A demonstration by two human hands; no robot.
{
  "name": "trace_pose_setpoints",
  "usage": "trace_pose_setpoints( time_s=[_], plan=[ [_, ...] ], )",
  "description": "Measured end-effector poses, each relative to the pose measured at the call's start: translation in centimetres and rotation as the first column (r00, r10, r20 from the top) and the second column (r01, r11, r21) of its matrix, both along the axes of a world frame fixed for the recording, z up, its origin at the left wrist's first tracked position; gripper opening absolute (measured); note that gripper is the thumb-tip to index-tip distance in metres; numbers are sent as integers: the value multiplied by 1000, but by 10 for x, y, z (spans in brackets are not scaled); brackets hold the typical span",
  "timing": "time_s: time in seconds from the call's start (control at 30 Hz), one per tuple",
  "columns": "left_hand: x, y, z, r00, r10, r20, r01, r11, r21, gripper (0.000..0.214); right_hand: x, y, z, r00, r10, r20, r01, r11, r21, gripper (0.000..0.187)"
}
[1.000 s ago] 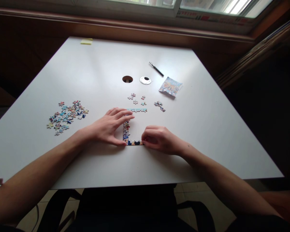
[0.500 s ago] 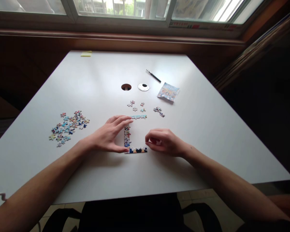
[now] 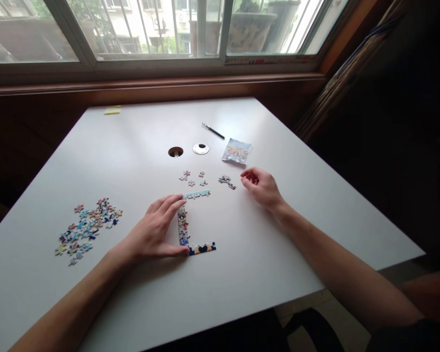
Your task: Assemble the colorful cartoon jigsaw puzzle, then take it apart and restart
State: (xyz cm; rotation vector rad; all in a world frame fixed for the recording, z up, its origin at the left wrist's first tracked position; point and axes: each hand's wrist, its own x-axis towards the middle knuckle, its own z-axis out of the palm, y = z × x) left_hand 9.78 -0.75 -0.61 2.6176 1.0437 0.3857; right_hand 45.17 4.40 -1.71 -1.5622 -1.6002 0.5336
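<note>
My left hand (image 3: 157,227) lies spread along the left side of a partly joined jigsaw puzzle (image 3: 183,226). Its fingertips touch the upper left corner and its thumb the lower left corner. A pale blue strip (image 3: 197,194) runs along the top, and a dark strip with a heart shape (image 3: 202,249) along the bottom. To the upper right, my right hand (image 3: 262,188) has its fingers curled toward the thumb; whether anything is between them is hidden. Just left of it lies a small cluster of joined puzzle pieces (image 3: 226,181), apart from the fingers.
A pile of loose puzzle pieces (image 3: 90,227) lies at the left. Several single pieces (image 3: 191,183) sit above the puzzle. Farther back are a printed packet (image 3: 236,152), a pen (image 3: 213,130), a round cable hole (image 3: 175,152), its metal cover (image 3: 200,148) and a yellow note (image 3: 112,110).
My right hand has moved away from the puzzle's right side, up and right toward the joined cluster. My left hand stays at the puzzle's left side. The camera view has tilted and shifted.
</note>
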Motion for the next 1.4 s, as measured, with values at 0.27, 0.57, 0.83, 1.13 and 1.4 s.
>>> trace_pose_setpoints(
  time_s=[0.27, 0.57, 0.83, 1.13, 1.4],
  plan=[
    [-2, 3, -2, 999, -7, 48, 7, 1000, 11, 82, -1, -2, 0, 991, 50, 121, -41, 996, -76, 22],
    [-3, 4, -1, 997, 13, 70, -11, 1000, -18, 63, -2, -2, -1, 973, 114, 199, -109, 993, -36, 19],
    [-3, 5, -4, 998, 0, 58, 0, 1000, 3, 61, 0, -2, -3, 967, 127, 223, -121, 992, -41, 17],
    [-2, 4, -2, 998, 12, 59, -12, 1000, -11, 61, -1, -3, -1, 968, 122, 221, -116, 992, -41, 16],
    [-1, 4, -2, 998, 27, 54, -26, 1000, -17, 59, 1, -2, -4, 964, 126, 233, -119, 992, -44, 17]
  ],
)
